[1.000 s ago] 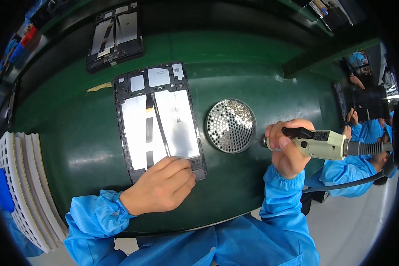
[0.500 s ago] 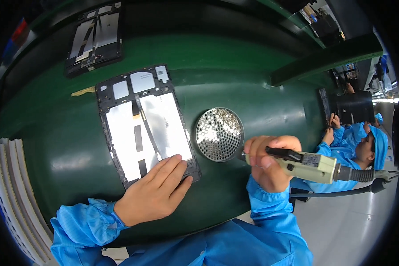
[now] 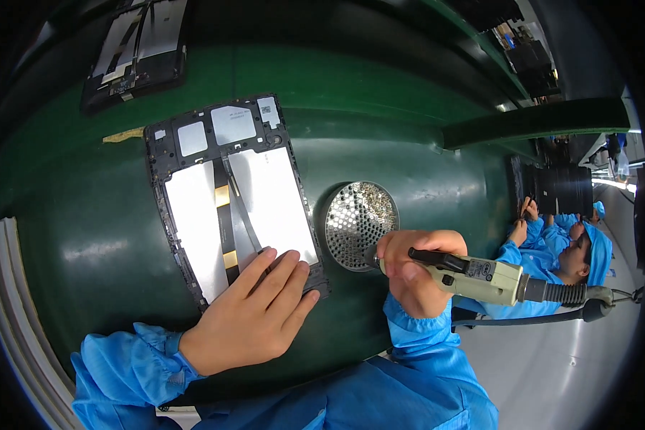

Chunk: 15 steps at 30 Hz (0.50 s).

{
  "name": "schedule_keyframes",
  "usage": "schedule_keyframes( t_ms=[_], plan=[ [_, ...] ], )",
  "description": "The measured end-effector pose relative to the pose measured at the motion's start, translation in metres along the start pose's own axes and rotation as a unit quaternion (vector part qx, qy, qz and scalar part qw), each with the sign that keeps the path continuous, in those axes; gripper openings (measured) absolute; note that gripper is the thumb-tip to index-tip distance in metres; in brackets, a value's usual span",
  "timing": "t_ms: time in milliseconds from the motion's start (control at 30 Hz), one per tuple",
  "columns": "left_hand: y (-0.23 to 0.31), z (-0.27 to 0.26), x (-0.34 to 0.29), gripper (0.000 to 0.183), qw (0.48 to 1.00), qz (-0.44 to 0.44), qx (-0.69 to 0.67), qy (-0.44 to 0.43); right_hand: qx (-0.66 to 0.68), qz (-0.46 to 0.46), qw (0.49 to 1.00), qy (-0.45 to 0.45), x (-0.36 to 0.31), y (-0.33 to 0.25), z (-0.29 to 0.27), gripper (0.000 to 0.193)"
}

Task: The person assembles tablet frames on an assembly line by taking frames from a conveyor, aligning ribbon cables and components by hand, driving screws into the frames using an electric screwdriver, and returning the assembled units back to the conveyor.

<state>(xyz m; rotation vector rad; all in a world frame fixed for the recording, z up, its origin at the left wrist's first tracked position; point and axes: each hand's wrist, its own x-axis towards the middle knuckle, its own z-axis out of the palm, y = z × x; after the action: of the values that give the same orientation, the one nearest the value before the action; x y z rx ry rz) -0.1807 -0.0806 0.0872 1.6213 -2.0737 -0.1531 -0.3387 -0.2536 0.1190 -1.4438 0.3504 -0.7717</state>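
Note:
A tablet without its back cover (image 3: pixel 269 193) lies on the green work surface, its silver battery panels and black frame bare. My left hand (image 3: pixel 254 315) rests flat on its lower right part, fingers stretched out. In my right hand (image 3: pixel 423 269) is a pale green electric screwdriver (image 3: pixel 491 281), gripped near its front end, with its cable running off to the right. The screwdriver's nose is at the right rim of a round metal screw tray (image 3: pixel 358 222); its tip is hidden or too small to make out. Many small holes and shiny screws fill the tray.
Another opened tablet (image 3: pixel 137 50) lies at the far left. A yellowish strip (image 3: pixel 124 135) sticks out beside the near tablet. White boards (image 3: pixel 18 308) stand along the left edge. A green beam (image 3: pixel 537 126) crosses at the right, and a co-worker in blue (image 3: pixel 552 261) sits beyond.
My right hand with the electric screwdriver has moved left, bringing its nose to the tray. My left hand stays on the tablet. The whole view has shifted slightly.

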Motion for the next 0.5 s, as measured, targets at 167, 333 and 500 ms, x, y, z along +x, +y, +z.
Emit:
schedule_keyframes(
  t_ms=[167, 333, 500],
  plan=[
    [-0.008, 0.001, 0.003, 0.029, 1.0, -0.007, -0.028, 0.003, -0.021, -0.004, 1.0, -0.002, 0.007, 0.001, -0.001, 0.028],
    [-0.009, -0.005, 0.004, 0.029, 0.999, -0.013, -0.05, 0.0, -0.019, 0.014, 1.0, 0.002, 0.01, -0.001, 0.003, 0.028],
    [-0.013, -0.005, 0.007, 0.028, 0.998, -0.016, -0.061, 0.002, -0.051, 0.018, 0.999, -0.003, 0.013, -0.002, 0.007, 0.027]
  ],
)
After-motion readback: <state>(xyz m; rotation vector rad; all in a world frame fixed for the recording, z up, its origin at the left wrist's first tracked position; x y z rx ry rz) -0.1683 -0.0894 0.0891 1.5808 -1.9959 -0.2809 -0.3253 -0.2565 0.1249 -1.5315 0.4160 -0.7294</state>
